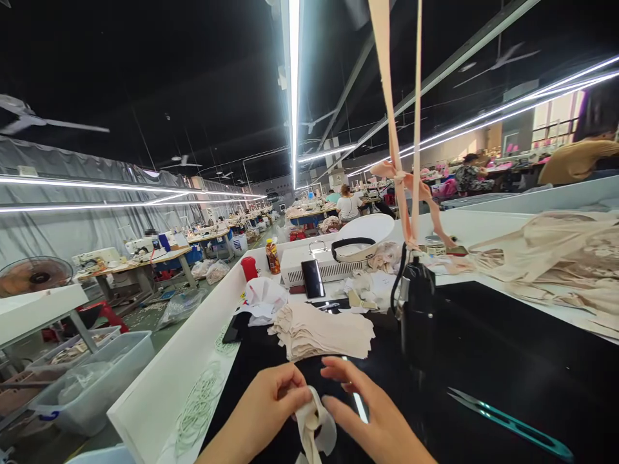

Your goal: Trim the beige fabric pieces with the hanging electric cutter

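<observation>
My left hand (pixel 264 409) pinches a small cream fabric strip (pixel 314 425) at the bottom centre, over the black table surface (pixel 483 348). My right hand (pixel 370 409) touches the same strip from the right, fingers curled around it. Just beyond my hands lies a stack of beige fabric pieces (pixel 322 330). A black device (pixel 416 309) hangs from a pink fabric band (pixel 394 142) right of the stack.
Teal scissors (pixel 507 422) lie at lower right. A white machine box (pixel 319 264), a phone (pixel 312 278), a red cup (pixel 249 268) and a bottle (pixel 273 256) stand farther back. Beige garments (pixel 556 258) pile at right. Other people work at distant tables.
</observation>
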`<state>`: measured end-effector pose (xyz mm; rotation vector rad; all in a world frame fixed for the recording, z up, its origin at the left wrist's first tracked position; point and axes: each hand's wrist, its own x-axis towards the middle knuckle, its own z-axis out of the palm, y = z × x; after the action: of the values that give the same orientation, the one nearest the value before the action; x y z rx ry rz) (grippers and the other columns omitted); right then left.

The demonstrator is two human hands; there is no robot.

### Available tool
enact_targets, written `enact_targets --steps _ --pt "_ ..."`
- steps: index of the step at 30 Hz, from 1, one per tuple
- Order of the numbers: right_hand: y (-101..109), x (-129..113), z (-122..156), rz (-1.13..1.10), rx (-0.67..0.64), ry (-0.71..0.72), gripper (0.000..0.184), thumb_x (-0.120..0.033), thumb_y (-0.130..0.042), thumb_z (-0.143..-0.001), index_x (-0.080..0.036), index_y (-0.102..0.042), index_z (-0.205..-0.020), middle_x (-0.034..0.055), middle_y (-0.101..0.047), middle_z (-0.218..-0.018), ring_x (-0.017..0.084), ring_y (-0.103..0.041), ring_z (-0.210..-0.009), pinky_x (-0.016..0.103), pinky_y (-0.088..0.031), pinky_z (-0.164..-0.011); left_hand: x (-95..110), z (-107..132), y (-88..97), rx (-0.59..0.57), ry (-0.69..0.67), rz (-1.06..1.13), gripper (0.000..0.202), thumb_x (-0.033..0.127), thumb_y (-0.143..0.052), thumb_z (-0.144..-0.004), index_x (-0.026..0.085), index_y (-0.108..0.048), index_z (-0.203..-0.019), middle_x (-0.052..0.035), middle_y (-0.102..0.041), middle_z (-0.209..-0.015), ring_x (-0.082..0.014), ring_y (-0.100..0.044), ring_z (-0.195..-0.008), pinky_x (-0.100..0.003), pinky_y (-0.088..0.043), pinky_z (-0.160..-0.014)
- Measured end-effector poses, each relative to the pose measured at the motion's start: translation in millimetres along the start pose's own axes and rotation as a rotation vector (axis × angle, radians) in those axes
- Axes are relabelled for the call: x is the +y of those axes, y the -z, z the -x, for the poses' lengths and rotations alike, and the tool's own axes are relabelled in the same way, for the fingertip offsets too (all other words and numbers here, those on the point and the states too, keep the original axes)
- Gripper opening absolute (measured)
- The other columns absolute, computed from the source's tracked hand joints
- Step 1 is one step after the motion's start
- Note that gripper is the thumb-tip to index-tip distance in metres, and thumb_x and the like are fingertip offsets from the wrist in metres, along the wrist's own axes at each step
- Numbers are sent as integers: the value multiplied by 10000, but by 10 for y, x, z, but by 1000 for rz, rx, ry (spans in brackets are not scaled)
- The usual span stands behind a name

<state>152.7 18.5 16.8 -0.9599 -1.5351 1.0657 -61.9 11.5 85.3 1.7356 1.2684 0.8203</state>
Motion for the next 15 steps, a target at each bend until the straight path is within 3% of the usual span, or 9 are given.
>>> enact_targets --steps 4,7,11,13,15 --pt "-94 -169 13 54 -211 51 356 -354 -612 -920 -198 -764 -1202 77 -789 -1043 276 -703 -974 365 -522 -879 51 -47 -45 -57 -9 37 249 377 -796 -765 166 -670 -727 43 -558 -656 -117 -435 -620 -257 -306 -606" --pt "-122 -99 -12 -65 -262 -27 295 -256 -569 -843 -177 -807 -999 39 -767 -863 229 -677 -834 311 -484 -747 -26 -102 -54 -61 22 136 410 524 -866 -718 161 -678 -757 41 -552 -645 -112 -452 -614 -244 -343 -609" --pt "-116 43 -17 -407 -297 -227 321 -224 -639 -724 -171 -808 -992 20 -758 -803 178 -662 -763 261 -456 -705 -220 -92 -151 6 124 368 734 867 -739 -697 213 -663 -1022 18 -614 -803 -146 -588 -727 -280 -489 -738" --pt "-107 125 -25 -553 -282 -290 317 -235 -694 -717 -169 -806 -1007 38 -773 -851 178 -679 -800 255 -475 -737 -339 -54 -252 -10 203 556 773 889 -716 -716 232 -664 -1121 -30 -679 -950 -193 -669 -870 -326 -518 -837" --pt "-97 238 -50 -641 -270 -324 309 -271 -775 -682 -169 -805 -973 50 -776 -859 190 -699 -830 258 -495 -774 -459 -31 -363 -120 222 668 726 838 -765 -730 197 -714 -1070 -70 -707 -943 -214 -689 -867 -314 -505 -817"
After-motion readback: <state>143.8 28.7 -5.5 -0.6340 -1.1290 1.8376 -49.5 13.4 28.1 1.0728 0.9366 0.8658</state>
